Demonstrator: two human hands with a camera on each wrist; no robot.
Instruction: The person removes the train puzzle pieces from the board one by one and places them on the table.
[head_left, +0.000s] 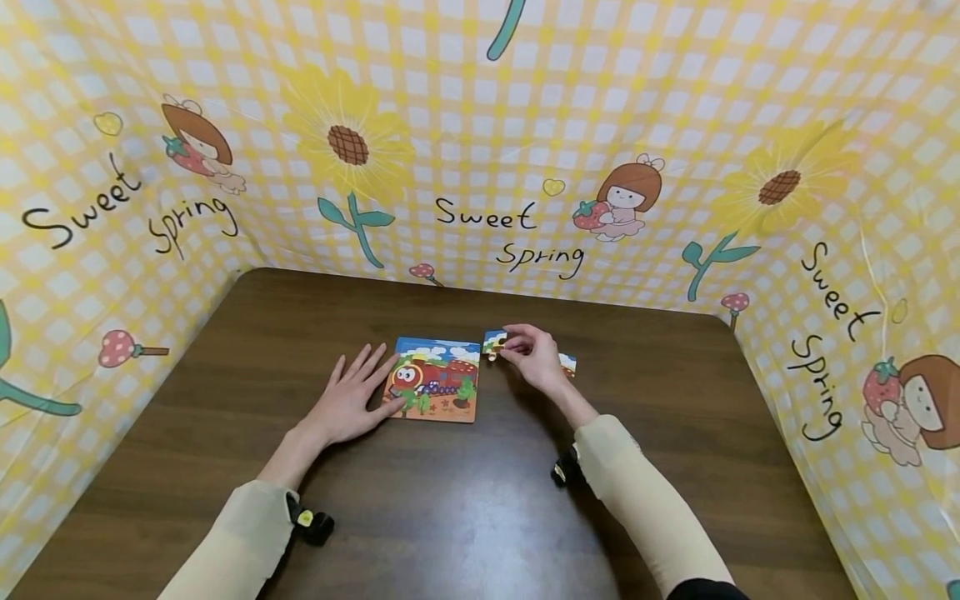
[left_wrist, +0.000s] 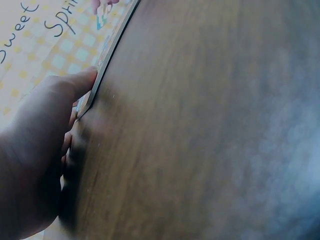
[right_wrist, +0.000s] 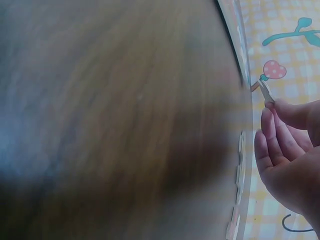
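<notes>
A square picture puzzle (head_left: 442,400) showing a red train with a face lies flat on the table. My left hand (head_left: 351,404) is spread at its left side, with the thumb and fingertips on the puzzle's edge; the left wrist view shows the thumb (left_wrist: 82,82) against that edge. Just right of the puzzle, my right hand (head_left: 538,360) pinches a small puzzle piece (right_wrist: 265,92) between thumb and fingers, tilted above the table. Another piece (head_left: 569,363) lies partly hidden behind the right hand.
In the right wrist view, loose puzzle pieces (right_wrist: 240,167) lie in a row on the tabletop. The brown wooden table (head_left: 420,492) meets a yellow checked cloth (head_left: 480,175) at the back and both sides.
</notes>
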